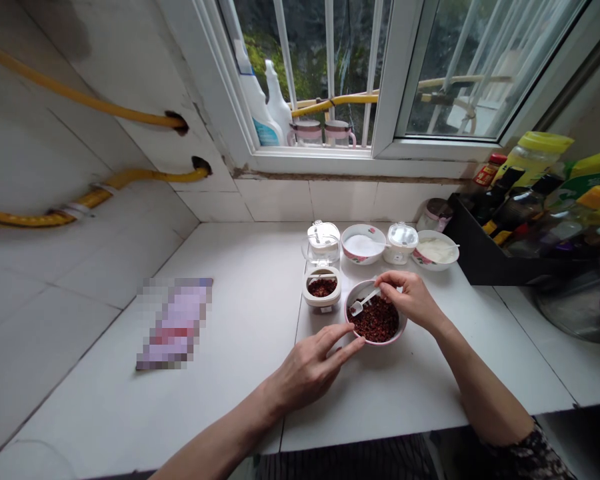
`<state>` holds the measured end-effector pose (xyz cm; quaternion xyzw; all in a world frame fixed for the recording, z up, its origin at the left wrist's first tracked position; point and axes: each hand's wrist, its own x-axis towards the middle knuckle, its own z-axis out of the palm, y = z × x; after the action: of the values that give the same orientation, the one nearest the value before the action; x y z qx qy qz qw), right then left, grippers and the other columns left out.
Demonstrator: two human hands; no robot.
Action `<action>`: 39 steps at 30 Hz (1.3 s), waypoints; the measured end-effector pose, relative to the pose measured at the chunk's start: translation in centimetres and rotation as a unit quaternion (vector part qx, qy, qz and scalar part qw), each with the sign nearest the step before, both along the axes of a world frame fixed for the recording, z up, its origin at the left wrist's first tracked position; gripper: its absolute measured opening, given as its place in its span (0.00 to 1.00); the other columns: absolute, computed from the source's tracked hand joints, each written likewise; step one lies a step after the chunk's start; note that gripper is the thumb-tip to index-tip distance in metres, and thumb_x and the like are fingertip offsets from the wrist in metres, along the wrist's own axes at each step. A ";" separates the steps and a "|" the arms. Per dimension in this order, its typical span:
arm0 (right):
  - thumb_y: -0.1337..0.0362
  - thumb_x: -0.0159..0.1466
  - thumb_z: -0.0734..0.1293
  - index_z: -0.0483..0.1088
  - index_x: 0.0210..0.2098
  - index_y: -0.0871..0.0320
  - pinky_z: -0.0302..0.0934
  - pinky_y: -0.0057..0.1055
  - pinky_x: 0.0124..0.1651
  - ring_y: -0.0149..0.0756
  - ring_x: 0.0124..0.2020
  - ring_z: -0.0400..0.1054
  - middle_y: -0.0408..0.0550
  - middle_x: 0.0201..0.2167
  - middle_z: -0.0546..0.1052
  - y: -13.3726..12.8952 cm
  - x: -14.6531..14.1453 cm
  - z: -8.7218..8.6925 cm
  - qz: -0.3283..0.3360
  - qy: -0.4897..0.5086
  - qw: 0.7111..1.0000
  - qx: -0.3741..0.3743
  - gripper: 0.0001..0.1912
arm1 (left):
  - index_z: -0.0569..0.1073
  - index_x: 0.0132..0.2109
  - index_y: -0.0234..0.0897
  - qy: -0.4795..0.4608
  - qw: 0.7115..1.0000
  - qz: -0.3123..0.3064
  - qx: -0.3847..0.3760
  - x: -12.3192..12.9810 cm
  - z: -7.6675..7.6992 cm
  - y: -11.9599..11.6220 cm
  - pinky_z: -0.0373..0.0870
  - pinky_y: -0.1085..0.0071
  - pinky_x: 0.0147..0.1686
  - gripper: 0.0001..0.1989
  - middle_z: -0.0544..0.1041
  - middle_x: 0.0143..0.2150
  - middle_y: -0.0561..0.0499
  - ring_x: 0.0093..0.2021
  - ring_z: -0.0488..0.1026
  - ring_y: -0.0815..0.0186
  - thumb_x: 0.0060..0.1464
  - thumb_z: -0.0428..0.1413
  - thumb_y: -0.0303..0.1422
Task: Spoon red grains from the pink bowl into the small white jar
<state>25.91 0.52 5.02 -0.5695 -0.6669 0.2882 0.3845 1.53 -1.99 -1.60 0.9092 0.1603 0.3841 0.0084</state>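
My right hand pinches the handle of a small white spoon over a bowl of dark red, dried grains that look like peppercorns. The spoon's head rests at the left part of the grains. With fingers stretched out, my left hand touches the bowl's near left rim. Left of the bowl stands an open seasoning jar holding the same kind of dark red grains. Behind it is a clear jar with a white lid.
At the back stand a bowl of white granules, another lidded jar and a bowl of pale powder. A black box of bottles is on the right. A blurred purple packet lies left on the white counter.
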 end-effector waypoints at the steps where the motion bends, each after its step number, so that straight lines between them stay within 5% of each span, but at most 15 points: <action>1: 0.63 0.58 0.62 0.73 0.28 0.58 0.60 0.28 0.29 0.31 0.23 0.66 0.43 0.21 0.74 0.0 0.1 0.1 -0.003 0.017 1.000 -0.011 0.09 | 0.69 0.59 0.35 0.000 1.000 0.000 0.001 0.0 0.0 0.0 0.81 0.66 0.44 0.25 0.69 0.56 0.40 0.54 0.72 0.61 0.57 0.46 0.16; 13: 0.54 0.52 0.69 0.73 0.28 0.58 0.62 0.29 0.26 0.31 0.22 0.65 0.43 0.19 0.73 1.1 0.6 0.6 -0.045 0.177 0.982 -0.053 0.13 | 0.69 0.59 0.35 0.002 1.000 0.000 0.001 0.0 -0.1 0.0 0.81 0.65 0.45 0.25 0.71 0.56 0.39 0.54 0.73 0.60 0.58 0.45 0.16; 19: 0.56 0.62 0.65 0.74 0.34 0.57 0.67 0.35 0.34 0.34 0.25 0.70 0.46 0.24 0.77 0.6 -2.7 1.5 -0.082 0.134 0.984 0.090 0.11 | 0.70 0.58 0.33 -0.006 1.000 -0.003 0.003 0.1 0.0 0.1 0.81 0.65 0.44 0.24 0.71 0.56 0.39 0.53 0.74 0.60 0.57 0.46 0.16; 23: 0.66 0.66 0.61 0.75 0.37 0.54 0.59 0.48 0.57 0.37 0.32 0.74 0.45 0.29 0.80 -0.4 -4.9 1.2 -0.025 -0.051 0.966 0.251 0.10 | 0.70 0.59 0.34 -0.006 1.000 -0.001 0.009 0.2 0.1 0.1 0.81 0.64 0.44 0.24 0.72 0.55 0.38 0.52 0.74 0.60 0.59 0.45 0.17; 26: 0.70 0.65 0.59 0.75 0.38 0.52 0.54 0.50 0.62 0.37 0.34 0.75 0.45 0.33 0.81 -0.8 -4.8 1.2 0.033 -0.128 0.946 0.297 0.13 | 0.68 0.61 0.35 -0.002 1.000 -0.001 0.005 0.1 0.1 0.1 0.81 0.63 0.44 0.25 0.72 0.55 0.38 0.53 0.74 0.59 0.59 0.45 0.17; 28: 0.69 0.65 0.60 0.75 0.38 0.52 0.54 0.50 0.61 0.38 0.33 0.75 0.45 0.32 0.81 -0.9 -3.8 1.5 -0.005 -0.124 0.942 0.311 0.12 | 0.68 0.61 0.35 0.003 1.000 -0.002 0.002 0.1 0.0 0.1 0.81 0.63 0.45 0.25 0.72 0.56 0.38 0.53 0.74 0.59 0.59 0.45 0.17; 31: 0.66 0.66 0.61 0.74 0.35 0.53 0.59 0.48 0.57 0.41 0.32 0.73 0.45 0.27 0.79 -0.7 -1.5 2.0 -0.083 -0.111 0.949 0.284 0.09 | 0.68 0.60 0.35 0.004 1.000 -0.003 -0.002 0.0 0.0 0.1 0.81 0.64 0.44 0.26 0.71 0.55 0.38 0.53 0.73 0.60 0.58 0.45 0.16; 39: 0.72 0.63 0.61 0.72 0.30 0.56 0.58 0.46 0.55 0.36 0.28 0.71 0.46 0.29 0.81 -0.3 0.6 -0.1 0.016 -0.205 0.966 0.159 0.10 | 0.70 0.58 0.33 0.004 1.000 0.000 0.005 0.1 0.4 0.0 0.81 0.65 0.44 0.25 0.70 0.56 0.39 0.53 0.72 0.61 0.57 0.45 0.15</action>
<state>26.48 0.18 4.91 -0.5377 -0.7775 0.0615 0.3202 1.61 -1.96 -1.24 0.9107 0.1588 0.3813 0.0033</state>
